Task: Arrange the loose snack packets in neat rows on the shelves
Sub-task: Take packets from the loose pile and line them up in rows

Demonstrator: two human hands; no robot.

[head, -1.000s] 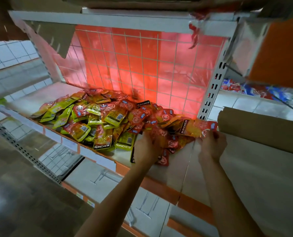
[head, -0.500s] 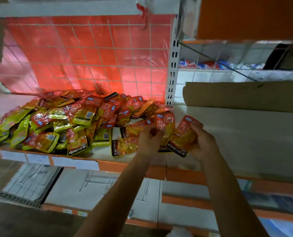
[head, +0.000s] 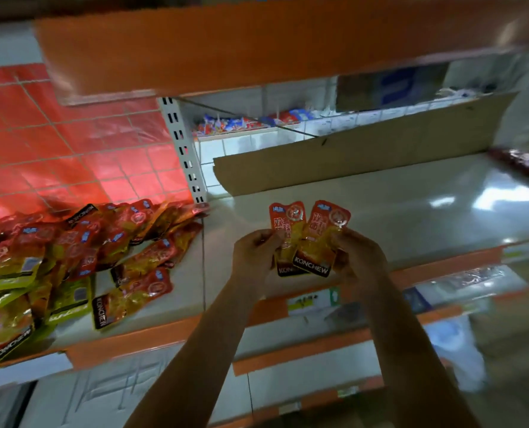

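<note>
The pale shelf (head: 411, 205) carries a heap of loose packets (head: 71, 257) at its left end, too jumbled to count. Above its bare stretch, the left hand (head: 254, 254) grips one red packet (head: 286, 230). The right hand (head: 360, 257) grips a second packet (head: 325, 236), which overlaps the first. Both hands' fingers are curled round the packets' lower edges.

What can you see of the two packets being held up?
The two held packets are glossy red-and-yellow plastic sachets with black KONCHEW bands at the bottom. They stand upright, side by side and slightly fanned, the right one overlapping the left. The left hand grips the left edge, the right hand the right, over the pale shelf.
</note>
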